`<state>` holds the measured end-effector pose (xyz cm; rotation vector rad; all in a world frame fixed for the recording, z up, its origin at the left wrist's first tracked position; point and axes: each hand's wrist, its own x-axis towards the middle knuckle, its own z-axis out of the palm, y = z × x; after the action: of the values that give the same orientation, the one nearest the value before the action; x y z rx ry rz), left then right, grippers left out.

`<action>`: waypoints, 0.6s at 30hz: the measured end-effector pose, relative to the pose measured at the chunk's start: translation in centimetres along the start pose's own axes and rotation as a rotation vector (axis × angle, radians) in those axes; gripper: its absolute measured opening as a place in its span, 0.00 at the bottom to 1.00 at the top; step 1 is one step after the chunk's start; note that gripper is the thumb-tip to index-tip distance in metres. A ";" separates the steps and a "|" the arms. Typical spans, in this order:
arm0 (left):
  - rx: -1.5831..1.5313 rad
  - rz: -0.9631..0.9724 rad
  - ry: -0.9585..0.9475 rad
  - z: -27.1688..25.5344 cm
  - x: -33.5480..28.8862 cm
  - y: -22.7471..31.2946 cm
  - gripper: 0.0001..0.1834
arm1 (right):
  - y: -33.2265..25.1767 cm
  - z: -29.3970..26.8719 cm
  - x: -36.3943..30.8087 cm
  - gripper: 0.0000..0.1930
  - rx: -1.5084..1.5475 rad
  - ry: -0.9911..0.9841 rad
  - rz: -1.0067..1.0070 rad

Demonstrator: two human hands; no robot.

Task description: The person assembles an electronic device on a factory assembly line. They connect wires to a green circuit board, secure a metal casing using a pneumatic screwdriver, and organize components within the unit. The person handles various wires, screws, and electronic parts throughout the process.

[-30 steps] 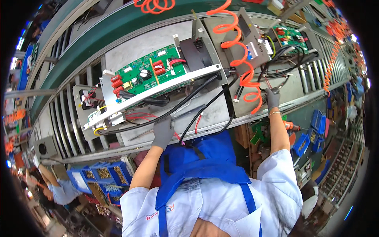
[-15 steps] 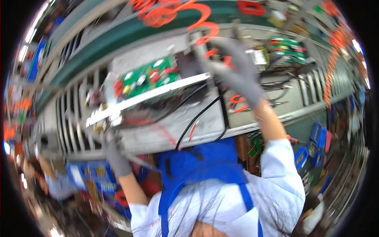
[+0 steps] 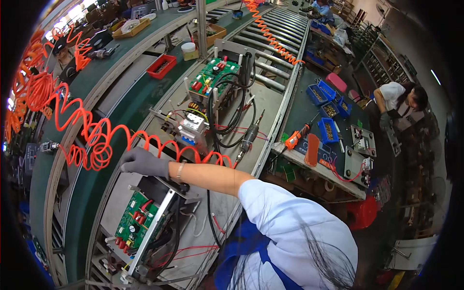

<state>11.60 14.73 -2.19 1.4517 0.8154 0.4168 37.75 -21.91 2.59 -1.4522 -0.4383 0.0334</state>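
Note:
My right hand [image 3: 144,163], in a grey glove, reaches left above the far end of an open metal-framed electrical unit. Its fingers are pressed together and curled downward; whatever they may hold is hidden. Just behind the hand runs an orange coiled hose [image 3: 108,130]. The unit below carries a green circuit board [image 3: 137,220] with red and white parts, bordered by a pale metal bar [image 3: 153,231]. Black cable and thin red wires trail beside it. My left hand does not show.
Farther along the bench stands a second unit with a circuit board [image 3: 212,79]; a screwdriver-like power tool [image 3: 249,140] lies beside it. Rollers [image 3: 270,63] extend beyond. A red bin [image 3: 161,66] sits across the green belt. At right are blue bins [image 3: 328,130] and a co-worker [image 3: 398,101].
The view has swung right along the line. My right hand now appears left of centre, over the near unit's far end. My left hand has gone out of sight.

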 end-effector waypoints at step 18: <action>1.097 0.693 -0.372 11.0 18.1 12.5 0.22 | -6.9 20.6 -28.6 0.13 -0.375 -0.246 -0.433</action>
<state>34.26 21.07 4.86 2.7529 0.1585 0.1698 3.41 -11.41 2.69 -1.6966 -0.9946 -0.2303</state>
